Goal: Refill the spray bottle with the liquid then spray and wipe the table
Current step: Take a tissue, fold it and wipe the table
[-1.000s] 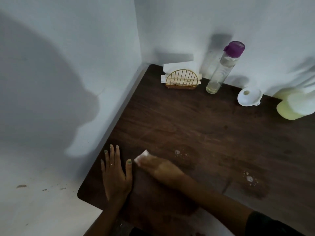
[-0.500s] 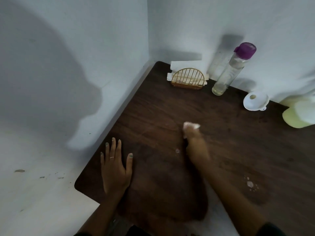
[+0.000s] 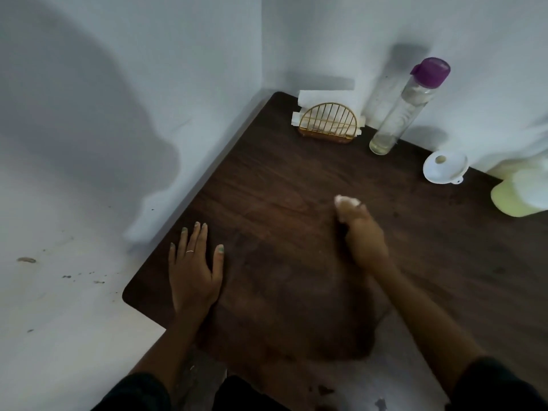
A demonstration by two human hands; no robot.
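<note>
My right hand (image 3: 363, 235) is closed on a crumpled white tissue (image 3: 345, 200) and presses it on the dark wooden table (image 3: 296, 179) near its middle. My left hand (image 3: 194, 265) lies flat with fingers spread near the table's left front corner. A tall clear bottle with a purple cap (image 3: 407, 108), holding a little yellowish liquid at its bottom, stands by the back wall. A white funnel (image 3: 444, 167) lies to its right. A pale yellow spray bottle (image 3: 519, 194) is cut off at the right edge.
A gold wire napkin holder with white napkins (image 3: 327, 123) stands at the back left corner against the wall. White walls close the table's back and left sides. The floor on the left is pale and speckled.
My right hand swept the tissue from beside my left hand away toward the table's middle and a little right. The small white droplets near the middle no longer show. My left hand stayed put.
</note>
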